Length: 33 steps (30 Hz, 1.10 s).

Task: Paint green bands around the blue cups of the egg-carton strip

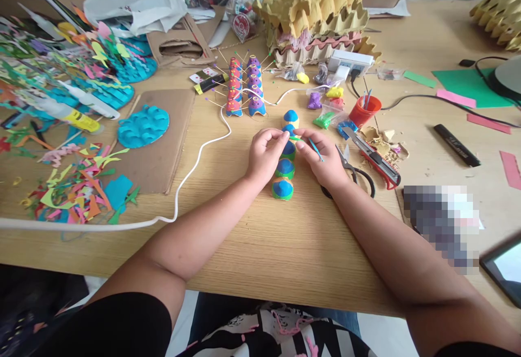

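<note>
A strip of egg-carton cups (283, 189) stands lengthwise before me, its domes covered in blue clay and some lower edges in green. Over the strip's farther cups, a small piece of green clay (294, 138) lies between the fingertips of both hands. My left hand (265, 153) is closed in a pinch at the green clay's left end. My right hand (325, 157) pinches its other side and also keeps a thin blue modelling tool (316, 151) between its fingers. The fingers partly hide the cups beneath them.
Scissors (358, 178), a red utility knife (376, 159) and a red cup (365, 110) lie or stand right of my hands. Two decorated carton strips (255, 88) stand ahead. A white cable (199, 156) crosses on the left, near paper scraps (81, 191).
</note>
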{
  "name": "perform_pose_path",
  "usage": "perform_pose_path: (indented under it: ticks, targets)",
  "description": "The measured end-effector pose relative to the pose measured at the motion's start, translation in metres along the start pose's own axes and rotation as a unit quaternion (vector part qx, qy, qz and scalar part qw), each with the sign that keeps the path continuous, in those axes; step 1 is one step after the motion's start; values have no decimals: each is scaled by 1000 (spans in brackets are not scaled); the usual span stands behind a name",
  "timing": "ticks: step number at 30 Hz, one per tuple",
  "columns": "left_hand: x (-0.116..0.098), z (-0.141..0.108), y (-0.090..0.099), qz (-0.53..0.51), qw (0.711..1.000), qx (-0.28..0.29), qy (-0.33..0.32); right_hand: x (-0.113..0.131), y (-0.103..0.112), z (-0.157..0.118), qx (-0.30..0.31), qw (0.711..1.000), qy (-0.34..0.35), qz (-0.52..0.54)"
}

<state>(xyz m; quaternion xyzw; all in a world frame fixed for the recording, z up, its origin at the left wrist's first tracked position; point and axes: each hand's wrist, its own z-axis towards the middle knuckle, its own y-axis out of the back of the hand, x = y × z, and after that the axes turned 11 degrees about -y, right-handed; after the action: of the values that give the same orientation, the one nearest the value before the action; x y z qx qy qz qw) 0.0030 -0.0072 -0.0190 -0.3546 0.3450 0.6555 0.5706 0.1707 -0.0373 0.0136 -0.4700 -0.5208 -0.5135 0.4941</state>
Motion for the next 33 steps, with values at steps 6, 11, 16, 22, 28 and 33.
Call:
perform_pose_path:
  ticks: [6, 11, 16, 22, 28, 33]
  targets:
    - [-5, 2, 0, -3, 999, 16, -36, -5, -1, 3, -20, 999, 5, -26]
    - [-7, 2, -1, 0, 999, 18, -36, -8, -1, 3, -23, 1000, 8, -12]
    - [-11, 0, 0, 0, 1000, 23, -6, -2, -1, 1, -46, 999, -6, -2]
    - [-20, -4, 2, -1, 996, 66, -52, -3, 0, 4, -59, 998, -18, 13]
    - [-22, -4, 2, 43, 990, 76, -115, -3, 0, 5, -27, 999, -30, 12]
    - [-17, -2, 1, 46, 991, 50, -119, -6, 0, 4, -26, 999, -15, 17]
